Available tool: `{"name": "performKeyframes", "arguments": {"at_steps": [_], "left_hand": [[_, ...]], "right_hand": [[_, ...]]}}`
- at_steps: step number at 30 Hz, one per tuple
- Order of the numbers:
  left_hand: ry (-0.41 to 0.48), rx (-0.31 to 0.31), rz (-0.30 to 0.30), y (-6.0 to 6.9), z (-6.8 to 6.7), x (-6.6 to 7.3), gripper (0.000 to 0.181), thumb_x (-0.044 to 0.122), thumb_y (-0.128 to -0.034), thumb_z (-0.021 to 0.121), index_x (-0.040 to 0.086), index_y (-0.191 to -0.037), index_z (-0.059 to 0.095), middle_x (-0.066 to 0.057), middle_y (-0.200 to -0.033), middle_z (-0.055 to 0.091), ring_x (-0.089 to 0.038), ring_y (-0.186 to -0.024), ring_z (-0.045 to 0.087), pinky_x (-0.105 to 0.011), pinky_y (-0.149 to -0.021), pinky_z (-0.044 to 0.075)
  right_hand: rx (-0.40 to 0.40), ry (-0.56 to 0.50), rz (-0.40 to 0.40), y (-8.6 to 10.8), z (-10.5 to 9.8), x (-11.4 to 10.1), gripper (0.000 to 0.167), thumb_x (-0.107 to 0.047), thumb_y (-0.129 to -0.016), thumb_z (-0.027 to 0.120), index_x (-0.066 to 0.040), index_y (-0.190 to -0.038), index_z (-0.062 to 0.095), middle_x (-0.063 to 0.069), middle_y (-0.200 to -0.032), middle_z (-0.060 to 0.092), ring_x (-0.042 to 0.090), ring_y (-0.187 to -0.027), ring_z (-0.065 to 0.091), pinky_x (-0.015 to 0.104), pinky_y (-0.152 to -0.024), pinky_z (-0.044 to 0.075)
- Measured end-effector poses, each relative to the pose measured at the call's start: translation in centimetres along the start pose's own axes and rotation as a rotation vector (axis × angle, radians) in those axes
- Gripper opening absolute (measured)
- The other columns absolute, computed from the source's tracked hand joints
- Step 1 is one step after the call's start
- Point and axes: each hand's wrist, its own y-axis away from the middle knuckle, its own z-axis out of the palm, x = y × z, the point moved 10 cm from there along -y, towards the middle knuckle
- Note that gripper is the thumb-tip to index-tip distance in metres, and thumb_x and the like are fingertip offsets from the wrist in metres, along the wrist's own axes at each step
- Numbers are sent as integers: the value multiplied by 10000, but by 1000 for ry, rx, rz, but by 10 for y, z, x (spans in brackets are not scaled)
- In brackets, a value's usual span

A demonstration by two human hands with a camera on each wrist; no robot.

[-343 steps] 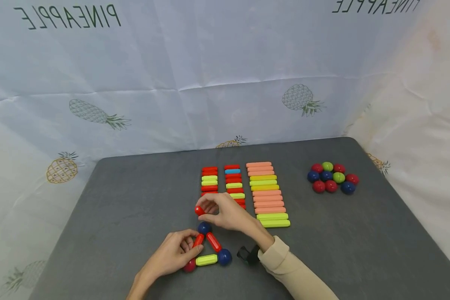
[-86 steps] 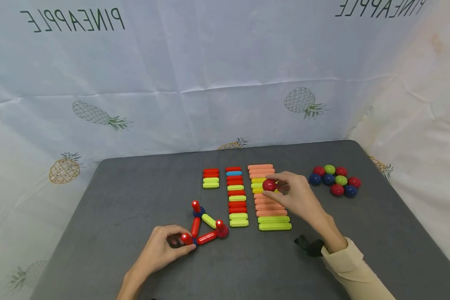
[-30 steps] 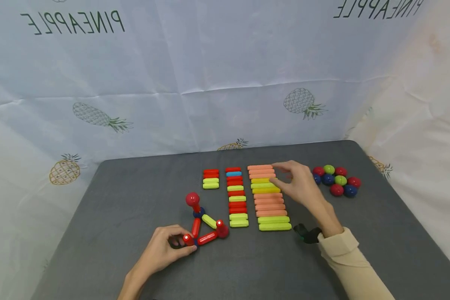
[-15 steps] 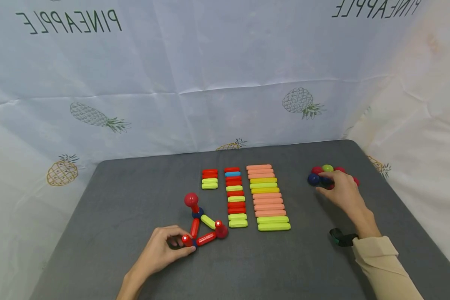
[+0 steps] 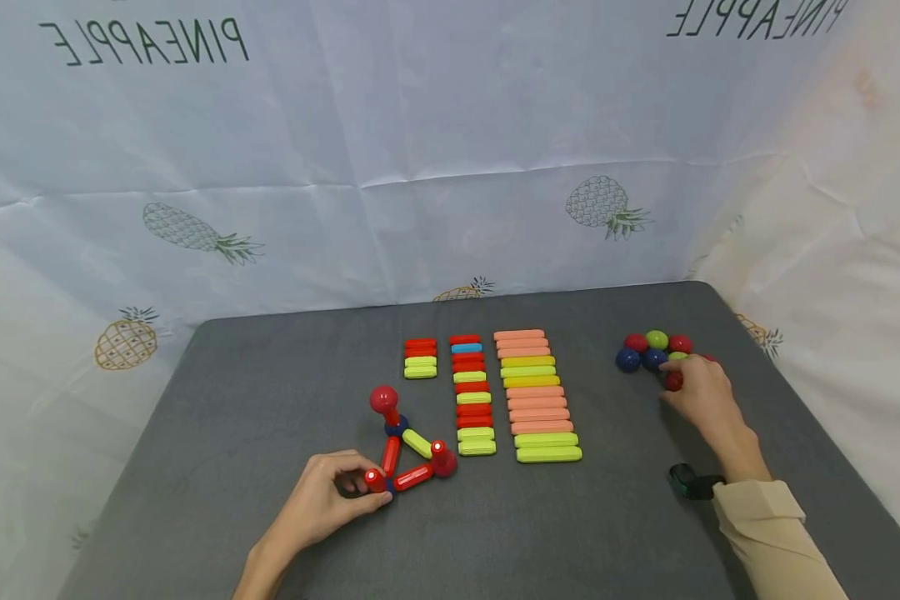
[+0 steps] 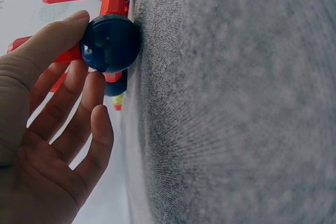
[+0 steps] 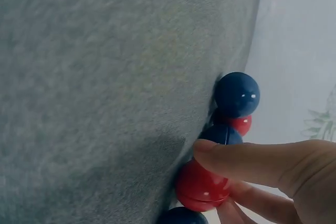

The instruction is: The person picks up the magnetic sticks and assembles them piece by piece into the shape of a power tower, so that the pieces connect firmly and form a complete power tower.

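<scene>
In the head view my left hand [image 5: 318, 500] holds the near-left corner of a triangle built of magnetic rods and balls. The left wrist view shows thumb and fingers around that corner's blue ball [image 6: 111, 43] and its upright red rod [image 6: 68, 54]. At the triangle's far corner, a red ball [image 5: 383, 398] tops an upright red rod. The right corner's red ball [image 5: 445, 463] carries another upright rod. My right hand [image 5: 707, 408] is at the ball group, pinching a red ball [image 7: 202, 186] between thumb and fingers, beside a blue ball [image 7: 223, 134].
Short red, green and blue rods lie in two columns [image 5: 421, 361] [image 5: 471, 387] mid-table. Long orange, yellow and green rods [image 5: 537, 404] form a third column. More balls [image 5: 628, 360] sit on the right of the dark table [image 5: 232, 400], which meets a pineapple-print cloth [image 5: 450, 225].
A red ball from the right hand now tops the far upright rod. The right hand has moved right to the ball group and taken hold of another red ball. The left hand stays put lately.
</scene>
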Motion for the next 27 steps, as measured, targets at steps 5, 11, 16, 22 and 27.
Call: {"name": "performKeyframes", "arguments": {"at_steps": [5, 11, 16, 22, 27], "left_hand": [[3, 3, 8, -1, -1, 1, 204, 257, -760, 915, 189, -889, 772, 105, -772, 682, -31, -671, 602, -225, -614, 534], [0, -2, 1, 0, -1, 1, 207, 256, -759, 915, 188, -892, 772, 108, -773, 677, -21, -672, 597, -224, -619, 534], [-3, -3, -3, -1, -1, 1, 207, 250, -759, 915, 186, -892, 770, 106, -768, 673, -15, -673, 591, -220, -619, 531], [-18, -6, 4, 0, -1, 2, 211, 263, -764, 912, 187, -898, 768, 113, -775, 673, -14, -676, 593, -216, -624, 528], [-35, -11, 30, 0, 0, 5, 229, 277, -782, 901, 193, -954, 776, 115, -807, 682, -13, -684, 594, -217, -623, 529]], "right_hand": [[-15, 7, 18, 2, 4, 5, 359, 33, -755, 796, 157, -1076, 690, 401, -1097, 655, 577, -965, 603, 688, -840, 491], [-44, -3, 49, 5, 10, 10, 372, -38, -800, 791, 146, -1104, 682, 394, -1090, 652, 539, -927, 601, 688, -806, 499], [-28, -46, 32, 6, 7, 1, 419, -113, -822, 816, 119, -1146, 687, 359, -1088, 671, 445, -886, 605, 612, -748, 535], [86, -192, -68, 13, -18, -54, 421, -152, -802, 876, 53, -1133, 716, 250, -974, 736, 342, -804, 717, 356, -659, 589], [153, -340, -190, 22, -33, -120, 426, -142, -803, 878, -4, -1177, 727, 205, -1034, 731, 304, -828, 732, 289, -704, 615]]}}
